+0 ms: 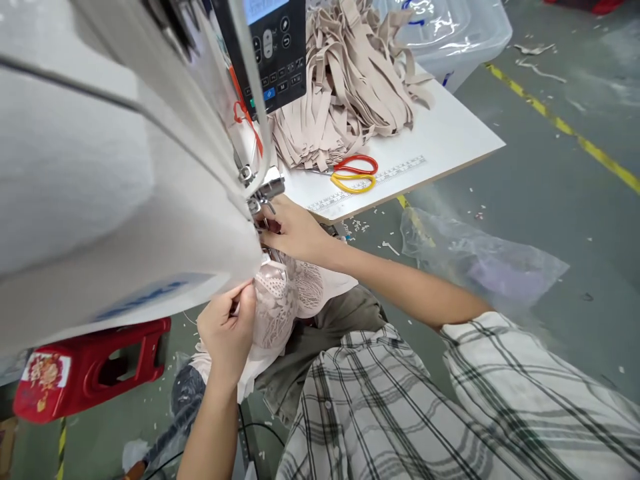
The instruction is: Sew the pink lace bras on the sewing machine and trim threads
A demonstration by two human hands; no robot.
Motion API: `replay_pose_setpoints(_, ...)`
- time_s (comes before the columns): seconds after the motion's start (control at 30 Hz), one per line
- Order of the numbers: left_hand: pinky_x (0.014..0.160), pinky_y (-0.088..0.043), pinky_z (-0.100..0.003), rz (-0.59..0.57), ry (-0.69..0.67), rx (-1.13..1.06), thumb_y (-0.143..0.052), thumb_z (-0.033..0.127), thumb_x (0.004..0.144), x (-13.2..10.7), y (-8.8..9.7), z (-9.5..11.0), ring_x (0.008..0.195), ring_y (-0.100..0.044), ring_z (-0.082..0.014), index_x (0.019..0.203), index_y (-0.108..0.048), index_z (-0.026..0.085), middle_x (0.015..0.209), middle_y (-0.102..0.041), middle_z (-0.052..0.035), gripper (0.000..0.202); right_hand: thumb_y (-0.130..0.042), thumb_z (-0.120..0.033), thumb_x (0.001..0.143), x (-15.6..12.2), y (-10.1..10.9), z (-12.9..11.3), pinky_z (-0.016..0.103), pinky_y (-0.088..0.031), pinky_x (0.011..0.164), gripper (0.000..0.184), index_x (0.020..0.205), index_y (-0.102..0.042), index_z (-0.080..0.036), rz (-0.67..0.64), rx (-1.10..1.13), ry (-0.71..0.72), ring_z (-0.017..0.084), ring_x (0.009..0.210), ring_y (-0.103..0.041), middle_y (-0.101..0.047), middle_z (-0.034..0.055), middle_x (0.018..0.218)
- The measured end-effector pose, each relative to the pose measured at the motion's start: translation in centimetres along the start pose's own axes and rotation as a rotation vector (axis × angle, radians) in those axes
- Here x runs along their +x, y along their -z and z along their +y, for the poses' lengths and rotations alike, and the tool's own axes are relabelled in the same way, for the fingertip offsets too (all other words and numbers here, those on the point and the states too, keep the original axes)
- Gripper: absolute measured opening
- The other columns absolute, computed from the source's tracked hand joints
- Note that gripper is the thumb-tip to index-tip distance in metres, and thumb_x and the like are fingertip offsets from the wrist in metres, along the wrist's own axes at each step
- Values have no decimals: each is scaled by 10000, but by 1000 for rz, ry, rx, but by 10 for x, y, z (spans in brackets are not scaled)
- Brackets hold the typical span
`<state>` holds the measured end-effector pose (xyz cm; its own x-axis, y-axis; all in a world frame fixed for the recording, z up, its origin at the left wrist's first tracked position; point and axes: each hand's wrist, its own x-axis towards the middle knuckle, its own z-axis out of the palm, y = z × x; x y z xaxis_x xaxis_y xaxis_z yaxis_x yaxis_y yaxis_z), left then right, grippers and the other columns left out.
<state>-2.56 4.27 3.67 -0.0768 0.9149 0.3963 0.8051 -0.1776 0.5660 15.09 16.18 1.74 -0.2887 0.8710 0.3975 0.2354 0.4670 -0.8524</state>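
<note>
A pale pink lace bra [275, 313] hangs below the head of a white sewing machine [165, 220], over my lap. My left hand [227, 327] pinches the bra's edge between thumb and fingers, left of the lace cup. My right hand [300, 230] reaches in from the right, its fingers curled close around the needle and presser foot area [265, 220]. The machine partly hides those fingertips, so what they grip cannot be made out. The bra's upper edge lies just under the right hand.
On the white tabletop [465, 133] lie a heap of beige straps [355, 80], scissors with red and yellow handles [354, 175] and a printed ruler scale. A control panel [280, 67] stands behind the needle. A red stool [100, 373], plastic bag [490, 260] and clear bin [450, 40] surround the machine.
</note>
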Motion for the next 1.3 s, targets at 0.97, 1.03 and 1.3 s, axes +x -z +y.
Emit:
replay_pose_setpoints(0.97, 766, -511, -364, -1099, 728, -1097, -628, 759, 725, -65, -45, 24, 847, -668, -269, 990, -711, 101, 859, -709, -139, 714, -600, -277, 887, -43, 43, -33, 263, -405, 665, 145, 795, -535, -187, -249, 396, -257, 111, 717, -503, -562, -12, 808)
replay_pose_setpoints(1.03, 770, -511, -375, -1154, 639, -1053, -556, 835, 704, -81, -71, 24, 845, -660, -265, 1009, -695, 102, 869, -703, -146, 806, -590, -317, 906, -57, 45, -30, 261, -453, 679, 138, 861, -545, -196, -272, 533, -390, 112, 742, -566, -627, 7, 876)
replay_pose_setpoints(1.3, 572, -365, -264, -1020, 481, -553, -652, 529, 787, -79, -62, -45, 590, -488, -151, 666, -647, 166, 621, -590, -6, 382, -723, -338, 709, -112, 70, 75, 189, -437, 516, 314, 775, -441, -217, 476, 609, -745, 53, 526, -472, -587, -49, 694)
